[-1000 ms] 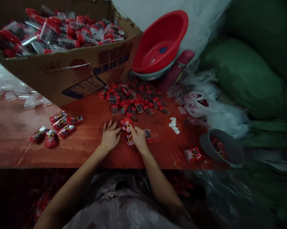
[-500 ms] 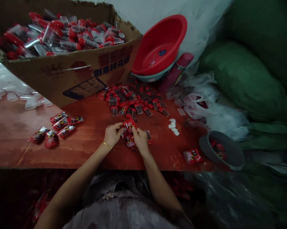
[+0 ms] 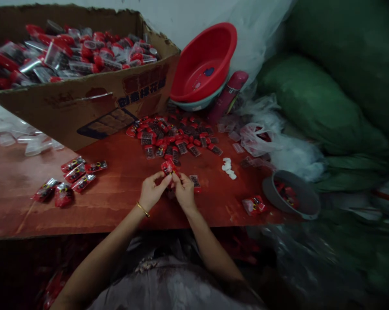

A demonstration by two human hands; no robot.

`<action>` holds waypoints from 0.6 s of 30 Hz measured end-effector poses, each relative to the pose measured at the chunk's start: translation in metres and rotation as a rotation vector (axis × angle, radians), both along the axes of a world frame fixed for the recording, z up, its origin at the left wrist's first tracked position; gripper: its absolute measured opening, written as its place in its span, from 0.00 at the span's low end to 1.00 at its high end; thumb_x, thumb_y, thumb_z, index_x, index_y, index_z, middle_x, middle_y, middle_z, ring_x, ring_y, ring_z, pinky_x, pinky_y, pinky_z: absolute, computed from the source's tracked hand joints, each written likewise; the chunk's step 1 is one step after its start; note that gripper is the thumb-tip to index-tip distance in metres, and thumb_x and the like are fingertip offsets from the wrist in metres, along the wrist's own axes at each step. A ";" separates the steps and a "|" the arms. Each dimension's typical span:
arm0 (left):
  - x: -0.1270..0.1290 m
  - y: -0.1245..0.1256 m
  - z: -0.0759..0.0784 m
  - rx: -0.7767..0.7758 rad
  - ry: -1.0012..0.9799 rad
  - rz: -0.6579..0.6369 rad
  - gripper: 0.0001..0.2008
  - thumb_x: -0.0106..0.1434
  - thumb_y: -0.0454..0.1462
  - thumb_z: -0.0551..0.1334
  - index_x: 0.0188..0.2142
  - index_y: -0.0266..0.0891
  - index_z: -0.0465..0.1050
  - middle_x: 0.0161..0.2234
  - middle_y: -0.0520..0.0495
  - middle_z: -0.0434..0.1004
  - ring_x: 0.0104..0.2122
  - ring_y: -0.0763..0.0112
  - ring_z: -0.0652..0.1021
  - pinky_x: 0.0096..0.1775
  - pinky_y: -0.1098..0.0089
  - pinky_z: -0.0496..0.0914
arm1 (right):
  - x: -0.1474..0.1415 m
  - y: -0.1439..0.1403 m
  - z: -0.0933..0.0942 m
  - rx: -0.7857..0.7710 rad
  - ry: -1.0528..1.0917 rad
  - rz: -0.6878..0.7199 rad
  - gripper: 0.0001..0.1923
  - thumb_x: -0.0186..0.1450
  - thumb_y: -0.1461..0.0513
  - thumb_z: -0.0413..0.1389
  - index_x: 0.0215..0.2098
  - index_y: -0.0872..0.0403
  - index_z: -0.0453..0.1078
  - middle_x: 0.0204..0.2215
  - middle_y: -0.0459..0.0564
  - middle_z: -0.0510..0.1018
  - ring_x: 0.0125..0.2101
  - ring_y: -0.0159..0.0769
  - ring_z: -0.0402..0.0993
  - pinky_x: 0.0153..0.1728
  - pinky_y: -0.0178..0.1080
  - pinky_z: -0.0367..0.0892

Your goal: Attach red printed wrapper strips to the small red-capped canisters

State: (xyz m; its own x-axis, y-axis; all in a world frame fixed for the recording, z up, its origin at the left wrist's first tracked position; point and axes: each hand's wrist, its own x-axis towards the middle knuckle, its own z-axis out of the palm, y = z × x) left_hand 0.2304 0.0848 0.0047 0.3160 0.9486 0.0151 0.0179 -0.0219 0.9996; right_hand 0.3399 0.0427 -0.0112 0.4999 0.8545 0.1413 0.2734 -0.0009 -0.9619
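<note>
Both hands meet at a small red printed packet [image 3: 169, 166] above the table. My left hand [image 3: 153, 189], with a gold bracelet at the wrist, pinches its lower edge from the left. My right hand [image 3: 184, 190] closes on it from the right, and the fingertips of both nearly touch. The packet's lower part is hidden behind the fingers. Just right of my right hand lies a red-capped clear container [image 3: 195, 183] with dark contents. Beyond the hands spreads a pile of similar small containers [image 3: 178, 137].
A cardboard box [image 3: 100, 101] full of red-capped containers stands back left. Several shiny red packets [image 3: 75, 173] lie left. Small white pieces [image 3: 228, 168], another red packet [image 3: 253, 205] and a grey bowl [image 3: 268, 191] are right. Basins [image 3: 194, 64] and a pink flask [image 3: 228, 97] stand behind.
My hands have drawn together on the red packet, the left thumb now pressing at its lower edge. The camera view has shifted, so the whole scene sits slightly further left.
</note>
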 end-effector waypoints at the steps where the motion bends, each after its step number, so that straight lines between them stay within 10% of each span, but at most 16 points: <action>1: 0.002 -0.001 0.002 -0.067 -0.052 0.036 0.12 0.51 0.43 0.65 0.31 0.38 0.79 0.30 0.47 0.80 0.32 0.67 0.77 0.37 0.69 0.69 | -0.004 -0.001 -0.001 -0.002 0.016 0.021 0.17 0.62 0.51 0.48 0.24 0.53 0.66 0.16 0.42 0.67 0.19 0.29 0.62 0.22 0.31 0.60; 7: 0.002 0.002 0.014 -0.334 -0.215 0.168 0.15 0.38 0.44 0.72 0.21 0.35 0.76 0.20 0.52 0.75 0.21 0.77 0.70 0.29 0.74 0.65 | 0.001 -0.012 0.003 -0.013 -0.103 0.126 0.19 0.66 0.53 0.45 0.25 0.53 0.67 0.18 0.45 0.70 0.22 0.31 0.67 0.26 0.33 0.65; 13: -0.008 0.007 0.020 -0.575 -0.292 0.218 0.21 0.28 0.45 0.75 0.19 0.35 0.72 0.19 0.53 0.74 0.21 0.79 0.71 0.27 0.76 0.64 | 0.096 -0.026 0.020 -0.018 -0.810 0.372 0.21 0.62 0.70 0.44 0.50 0.51 0.68 0.50 0.52 0.71 0.50 0.39 0.64 0.50 0.45 0.61; 18: -0.004 -0.001 0.018 -0.693 -0.265 0.149 0.22 0.31 0.46 0.74 0.22 0.35 0.72 0.20 0.52 0.75 0.21 0.78 0.72 0.27 0.75 0.64 | 0.140 -0.028 0.019 -0.214 -1.133 0.647 0.21 0.59 0.70 0.50 0.50 0.51 0.68 0.56 0.53 0.66 0.57 0.45 0.56 0.52 0.51 0.56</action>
